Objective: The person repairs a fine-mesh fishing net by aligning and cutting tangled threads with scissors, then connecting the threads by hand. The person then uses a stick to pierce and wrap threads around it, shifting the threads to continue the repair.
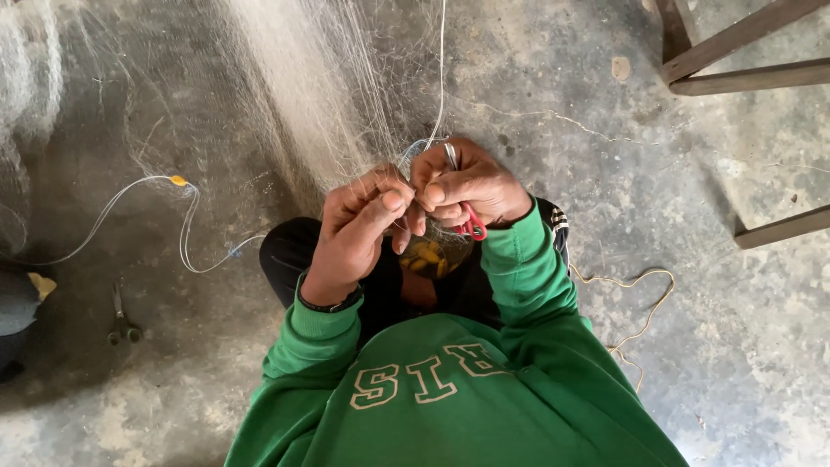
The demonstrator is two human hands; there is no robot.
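My left hand (359, 227) pinches fine strands of a pale fishing net (298, 95) between thumb and fingers. The net hangs down in front of me and spreads across the floor. My right hand (467, 186) is closed on small scissors with red handles (473, 227); a metal tip shows above the fingers. Both hands meet at the same spot of mesh, over my knees. A white cord (439, 69) runs up from the hands. I wear green sleeves and a dark band on the left wrist.
A thin white line with a yellow float (178, 181) loops over the concrete floor at left. Dark pliers (121, 327) lie at lower left. Wooden furniture legs (735, 52) stand at upper right. A tan string (644, 303) curls on the floor at right.
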